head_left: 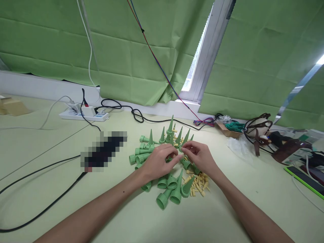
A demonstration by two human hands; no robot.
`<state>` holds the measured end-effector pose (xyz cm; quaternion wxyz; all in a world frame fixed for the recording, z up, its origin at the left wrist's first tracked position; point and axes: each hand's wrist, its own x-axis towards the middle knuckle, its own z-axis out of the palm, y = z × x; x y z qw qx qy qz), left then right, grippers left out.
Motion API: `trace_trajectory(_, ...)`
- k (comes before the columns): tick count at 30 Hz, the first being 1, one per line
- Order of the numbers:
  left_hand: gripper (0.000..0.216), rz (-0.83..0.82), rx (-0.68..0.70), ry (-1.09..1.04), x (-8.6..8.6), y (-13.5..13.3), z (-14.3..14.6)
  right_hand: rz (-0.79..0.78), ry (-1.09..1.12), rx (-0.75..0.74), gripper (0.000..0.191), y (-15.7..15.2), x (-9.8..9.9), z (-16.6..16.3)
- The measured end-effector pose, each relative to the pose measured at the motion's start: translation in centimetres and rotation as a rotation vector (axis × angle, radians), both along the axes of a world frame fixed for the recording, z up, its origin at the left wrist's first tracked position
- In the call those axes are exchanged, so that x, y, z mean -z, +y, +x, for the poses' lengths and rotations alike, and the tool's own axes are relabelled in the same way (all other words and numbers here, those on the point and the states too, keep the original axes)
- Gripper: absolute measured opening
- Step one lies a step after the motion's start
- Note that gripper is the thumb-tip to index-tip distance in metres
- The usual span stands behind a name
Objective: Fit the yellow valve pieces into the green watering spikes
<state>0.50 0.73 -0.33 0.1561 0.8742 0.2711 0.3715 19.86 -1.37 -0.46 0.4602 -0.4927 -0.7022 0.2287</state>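
Note:
My left hand (162,161) is over a pile of green plastic cone spikes (176,192), its fingers curled and the thumb brought toward them. Opposite it, my right hand (199,157) has thumb and fingertips drawn together in a pinch. Whatever either hand holds is too small or hidden to name. Just beyond the hands, several green spikes (151,137) stand upright with small yellow pieces among them. More spikes lie on their sides, partly covered by my left hand. A heap of small yellow plastic pegs (199,184) lies under my right wrist.
A white power strip (84,115) with plugs and black cables sits at the back left. A blurred dark object (105,150) lies left of the spikes. To the right are a cardboard box (229,130), clear plastic wrap (239,146), a bag (258,128) and a green-edged phone (305,180).

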Motion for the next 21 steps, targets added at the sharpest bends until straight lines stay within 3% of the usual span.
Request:
trace_trajectory(6,0.015,0.031,0.046,0.053,0.1,-0.1,-0.1,0.012,0.111,0.009,0.024,-0.2,0.3,-0.7)
trace_trajectory(21,0.019,0.052,0.073,0.092,0.3,0.0,0.0,0.058,0.074,0.024,0.021,-0.7,0.5,-1.3)
